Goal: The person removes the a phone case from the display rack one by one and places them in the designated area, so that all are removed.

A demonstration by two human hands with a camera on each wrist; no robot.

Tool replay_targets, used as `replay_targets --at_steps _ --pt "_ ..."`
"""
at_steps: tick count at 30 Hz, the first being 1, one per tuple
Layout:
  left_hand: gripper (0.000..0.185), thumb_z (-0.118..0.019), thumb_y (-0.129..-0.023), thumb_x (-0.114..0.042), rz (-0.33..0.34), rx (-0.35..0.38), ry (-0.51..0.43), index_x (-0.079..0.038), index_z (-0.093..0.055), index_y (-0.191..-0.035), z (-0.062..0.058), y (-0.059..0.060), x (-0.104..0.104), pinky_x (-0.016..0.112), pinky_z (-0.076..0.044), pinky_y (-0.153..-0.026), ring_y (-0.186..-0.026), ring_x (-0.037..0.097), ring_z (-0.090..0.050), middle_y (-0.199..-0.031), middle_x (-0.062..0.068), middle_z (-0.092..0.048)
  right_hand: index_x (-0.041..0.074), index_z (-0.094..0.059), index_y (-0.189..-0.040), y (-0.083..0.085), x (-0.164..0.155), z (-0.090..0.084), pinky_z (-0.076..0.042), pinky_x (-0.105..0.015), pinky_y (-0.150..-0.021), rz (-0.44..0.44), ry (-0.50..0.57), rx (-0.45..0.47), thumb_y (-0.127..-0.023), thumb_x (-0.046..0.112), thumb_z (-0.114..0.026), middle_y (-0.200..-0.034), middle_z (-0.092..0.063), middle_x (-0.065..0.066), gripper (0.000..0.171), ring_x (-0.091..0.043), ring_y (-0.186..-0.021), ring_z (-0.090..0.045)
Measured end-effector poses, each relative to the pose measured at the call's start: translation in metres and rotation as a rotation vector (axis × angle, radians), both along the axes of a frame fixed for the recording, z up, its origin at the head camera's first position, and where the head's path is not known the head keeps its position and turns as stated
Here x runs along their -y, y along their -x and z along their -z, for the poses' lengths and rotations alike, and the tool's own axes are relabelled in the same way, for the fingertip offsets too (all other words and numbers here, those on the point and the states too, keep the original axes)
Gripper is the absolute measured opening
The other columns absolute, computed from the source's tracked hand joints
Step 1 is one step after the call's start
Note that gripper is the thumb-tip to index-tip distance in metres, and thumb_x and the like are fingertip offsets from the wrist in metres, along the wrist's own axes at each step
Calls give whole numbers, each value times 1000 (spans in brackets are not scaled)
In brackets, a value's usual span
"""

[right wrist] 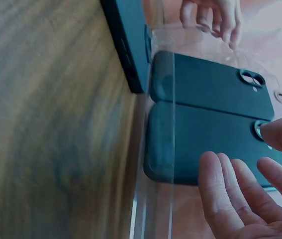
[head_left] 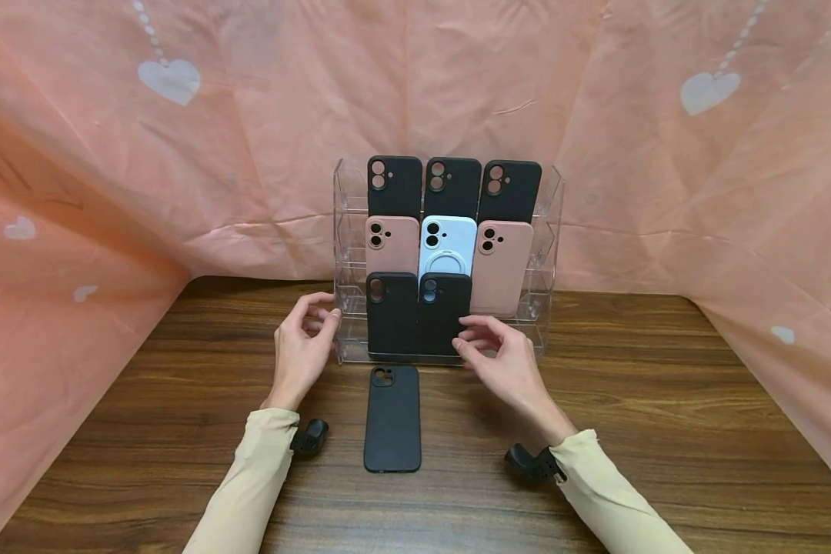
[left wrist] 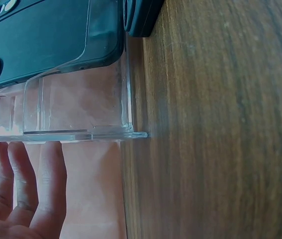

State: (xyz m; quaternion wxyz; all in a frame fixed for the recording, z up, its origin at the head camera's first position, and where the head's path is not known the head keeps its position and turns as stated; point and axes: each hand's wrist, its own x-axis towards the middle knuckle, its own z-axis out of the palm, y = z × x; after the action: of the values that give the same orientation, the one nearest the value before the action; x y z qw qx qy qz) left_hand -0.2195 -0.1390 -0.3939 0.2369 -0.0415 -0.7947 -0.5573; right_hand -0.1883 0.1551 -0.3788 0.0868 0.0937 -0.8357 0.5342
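Cloth [head_left: 457, 77], peach-coloured, hangs round a brown wooden table [head_left: 665, 400] on which a clear tiered rack [head_left: 350, 338] stands. Two cream sleeves [head_left: 238, 492] reach in from the near side. The left hand [head_left: 303, 338] is at the rack's left side wall, fingertips against the outer face and thumb by the front edge; I cannot tell whether it pinches the wall. The right hand [head_left: 504, 356] is loosely spread, gripping nothing, its fingers at the right edge of the right-hand black case [head_left: 445, 319] in the bottom row. That case leans upright beside another black case [head_left: 392, 319]. Above are two pink cases [head_left: 502, 269] flanking a pale blue case [head_left: 432, 238], then three black cases [head_left: 452, 196] on top. One loose black case [head_left: 393, 423] lies flat before the rack. Smaller still are the black wrist devices [head_left: 311, 438] and the cloth's white hearts [head_left: 171, 81].
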Motion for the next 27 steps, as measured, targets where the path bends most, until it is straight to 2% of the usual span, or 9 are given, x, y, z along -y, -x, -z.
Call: replay_targets --at_steps 5,11,14,20,27 --pt "23 -70 -97 -16 -4 1 5 -14 -70 -119 1 1 0 24 -57 -51 -72 37 -71 -87 9 -67 11 -70 -124 5 -5 -6 -60 -18 -69 62 -33 -68 -93 15 -75 -108 -76 -10 32 -23 -94 -76" --pt "21 -70 -97 -16 -8 3 7 -17 -70 -118 1 1 0 24 -56 -51 -70 36 -71 -87 7 -68 13 -69 -125 10 -6 -6 -62 -20 -69 121 7 -79 -91 16 -77 -110 -76 -7 34 -14 -91 -76" --pt "22 -70 -97 -16 -9 5 6 -17 -70 -118 1 1 0 24 -57 -51 -71 34 -72 -87 7 -67 14 -68 -126 11 -6 -5 -62 -21 -68 140 20 -84 -91 16 -77 -110 -76 -7 36 -16 -92 -76" --pt "22 -70 -96 -16 -8 7 4 -16 -70 -119 1 1 0 24 -58 -52 -73 35 -72 -87 8 -67 17 -67 -128 15 -5 -3 -58 -15 -69 162 -6 -95 -91 20 -78 -111 -76 -6 39 -22 -96 -77" --pt "22 -70 -96 -16 -6 11 -3 -17 -70 -118 1 0 0 24 -57 -52 -72 36 -72 -87 7 -68 16 -67 -129 20 -2 -1 -56 -12 -68 183 0 -87 -90 19 -79 -111 -75 -11 41 -27 -95 -78"
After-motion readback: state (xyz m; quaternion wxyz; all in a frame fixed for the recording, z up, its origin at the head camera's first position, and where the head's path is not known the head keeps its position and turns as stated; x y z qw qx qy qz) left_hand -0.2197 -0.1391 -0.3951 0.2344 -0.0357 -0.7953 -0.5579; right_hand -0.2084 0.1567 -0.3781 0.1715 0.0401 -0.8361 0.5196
